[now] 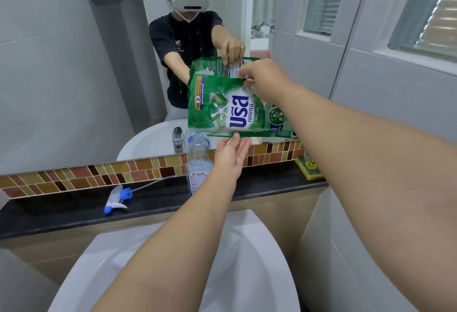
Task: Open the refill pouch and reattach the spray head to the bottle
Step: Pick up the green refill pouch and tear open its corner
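Note:
A green refill pouch (pixel 230 107) hangs sideways in the air in front of the mirror. My right hand (pixel 265 81) pinches its upper right edge. Under the pouch's lower edge is my left hand (pixel 231 157), palm up with fingers spread, its fingertips touching the pouch. A clear bottle (pixel 197 163) with no cap stands upright on the black ledge (pixel 61 209); its open neck sits just under the pouch's lower left corner. The white and blue spray head (pixel 118 199) lies on its side on the ledge to the left, its thin tube stretching right toward the bottle.
A white sink (pixel 249 262) lies below my arms. A wall mirror (pixel 74 64) above a mosaic tile strip (pixel 74 179) reflects a person, the pouch and a chrome tap. A yellow and green sponge (pixel 309 167) sits at the ledge's right end. Tiled wall and window are at right.

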